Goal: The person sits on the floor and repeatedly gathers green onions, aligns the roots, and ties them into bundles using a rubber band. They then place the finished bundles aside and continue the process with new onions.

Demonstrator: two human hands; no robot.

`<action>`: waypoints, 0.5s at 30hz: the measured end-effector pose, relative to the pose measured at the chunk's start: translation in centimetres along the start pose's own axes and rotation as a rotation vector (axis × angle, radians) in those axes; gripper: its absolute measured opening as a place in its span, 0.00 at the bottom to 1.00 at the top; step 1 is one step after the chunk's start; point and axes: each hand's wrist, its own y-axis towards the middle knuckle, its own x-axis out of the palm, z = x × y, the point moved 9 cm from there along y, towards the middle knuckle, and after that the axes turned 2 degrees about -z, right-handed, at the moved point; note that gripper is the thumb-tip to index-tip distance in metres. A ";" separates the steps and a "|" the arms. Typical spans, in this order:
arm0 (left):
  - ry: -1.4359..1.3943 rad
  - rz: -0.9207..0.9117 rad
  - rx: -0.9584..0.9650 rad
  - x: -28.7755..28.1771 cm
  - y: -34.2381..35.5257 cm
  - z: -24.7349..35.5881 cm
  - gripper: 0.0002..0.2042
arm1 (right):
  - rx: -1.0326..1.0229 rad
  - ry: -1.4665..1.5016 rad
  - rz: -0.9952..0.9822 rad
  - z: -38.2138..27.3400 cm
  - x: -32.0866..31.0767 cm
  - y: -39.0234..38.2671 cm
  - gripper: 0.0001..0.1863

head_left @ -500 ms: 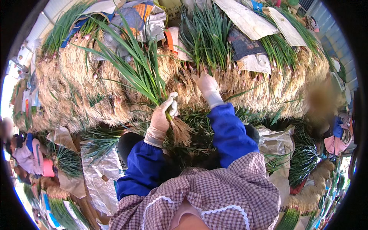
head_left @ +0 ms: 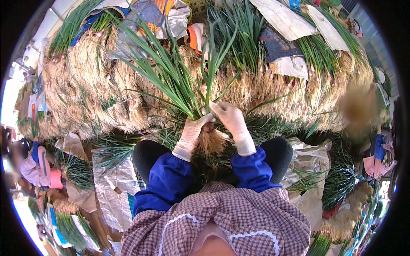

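Note:
My left hand (head_left: 193,135), in a pale glove, is closed round the base of a bunch of green garlic (head_left: 177,83). Its long flat leaves fan up and to the left, and the straw-coloured roots (head_left: 212,141) hang below my fingers. My right hand (head_left: 232,121), gloved too, meets the left one over my lap. Between its thumb and fingers it pinches another green garlic stalk (head_left: 210,81), whose leaves rise right of the bunch. Where the stalks cross, my fingers partly hide their lower ends.
In front of me a long heap of rooted green garlic (head_left: 247,91) spans the view, partly covered by sacks (head_left: 284,19). Loose leaves lie below it. White sacking (head_left: 113,187) is on the left, a pale sack (head_left: 305,170) on the right. Another person (head_left: 38,164) sits far left.
My right hand has come back from the heap toward me, bringing a green garlic stalk against the bunch. My left hand with the bunch has shifted slightly right.

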 end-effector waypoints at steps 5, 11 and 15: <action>0.139 0.046 0.098 -0.5 -1.7 1.0 0.06 | -0.132 0.720 0.145 3.6 3.9 0.9 0.10; -0.040 -0.116 -0.012 -0.3 -3.4 0.3 0.16 | 0.150 1.598 -0.168 4.6 7.2 1.8 0.10; -0.048 -0.100 0.186 0.0 -2.9 0.8 0.15 | 0.069 1.217 -0.226 0.7 6.7 -1.1 0.08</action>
